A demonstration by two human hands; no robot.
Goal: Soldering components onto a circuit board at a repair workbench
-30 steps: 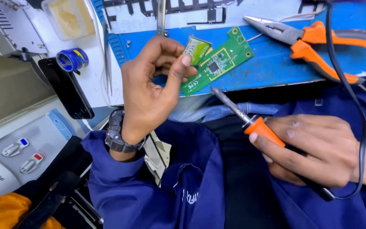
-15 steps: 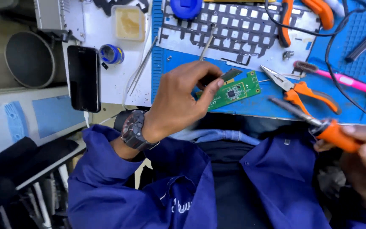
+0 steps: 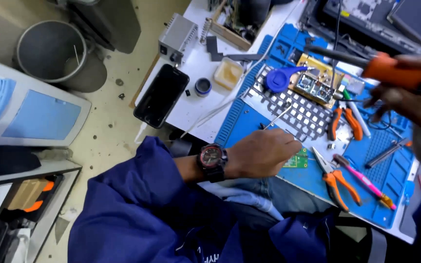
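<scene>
Green circuit board [image 3: 298, 160] on blue mat [image 3: 249, 114], pinned under left hand [image 3: 261, 155], fingers pressed on it. Right hand [image 3: 408, 95] fingers clenched around orange-handled soldering iron [image 3: 366, 61], raised above table [image 3: 196, 100].

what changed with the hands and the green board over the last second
The left hand brought the small green circuit board down from mid-air onto the blue work mat, still covering it. The right hand lifted the orange-handled soldering iron up over the bench. Both grips stayed as they were.
</scene>
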